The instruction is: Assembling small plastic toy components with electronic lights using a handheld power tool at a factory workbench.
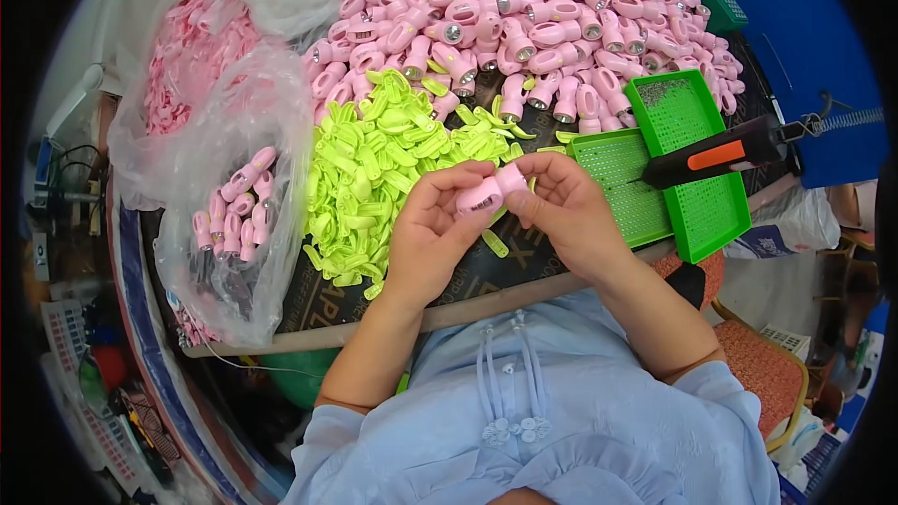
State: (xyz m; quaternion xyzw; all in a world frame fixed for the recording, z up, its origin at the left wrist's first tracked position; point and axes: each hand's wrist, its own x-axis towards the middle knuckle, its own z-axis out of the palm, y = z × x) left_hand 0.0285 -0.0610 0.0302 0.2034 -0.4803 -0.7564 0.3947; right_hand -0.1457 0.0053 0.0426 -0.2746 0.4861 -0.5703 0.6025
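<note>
Pink torches (558, 34) crowd dark table (524, 271), chair (769, 376) nearby

The hands (427, 227) partly hide the pink flashlight (492, 191).

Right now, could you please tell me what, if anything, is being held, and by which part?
A pink flashlight is held in both hands: the left hand has its slotted handle end, the right hand its wider head end.

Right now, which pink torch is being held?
The pink torch pinched between the left hand and the right hand; no hand touches those in the big pink pile.
</note>
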